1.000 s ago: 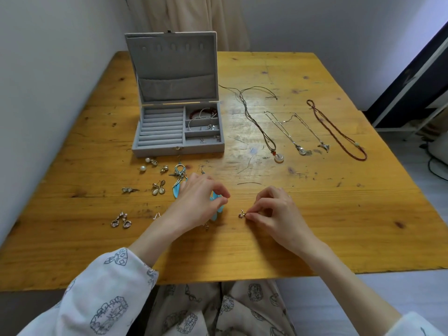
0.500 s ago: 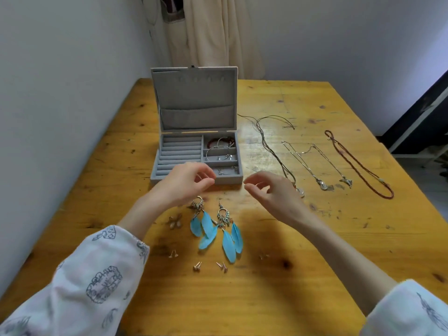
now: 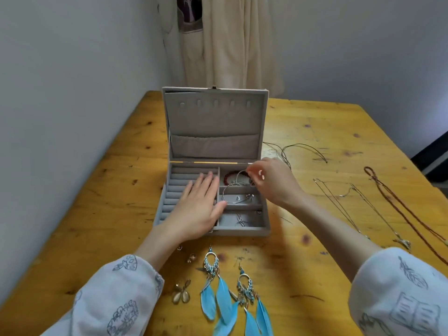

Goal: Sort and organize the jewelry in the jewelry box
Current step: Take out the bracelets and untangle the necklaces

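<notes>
The grey jewelry box (image 3: 242, 232) stands open on the wooden table, its lid (image 3: 213, 122) upright. My left hand (image 3: 198, 207) lies flat, palm down, on the ring rolls in the box's left half, fingers apart and holding nothing. My right hand (image 3: 274, 183) hovers over the top-right compartment with thumb and forefinger pinched. Whether they grip something small is hidden. Below those fingers are a red bead bracelet (image 3: 229, 177) and a thin silver bangle (image 3: 225, 191) leaning across the divider. Small silver pieces (image 3: 240, 220) lie in the lower-right compartments.
In front of the box lie two blue feather earrings (image 3: 218, 294), gold teardrop earrings (image 3: 181, 293) and small studs (image 3: 191, 257). To the right are a dark cord necklace (image 3: 303, 146), silver chains (image 3: 339, 204) and a red-brown cord necklace (image 3: 392, 197). A wall runs along the table's left edge.
Both hands left the table near the feather earrings and moved to the box. The left hand flattened on the ring rolls; the right reached over the top-right compartment. The view moved closer.
</notes>
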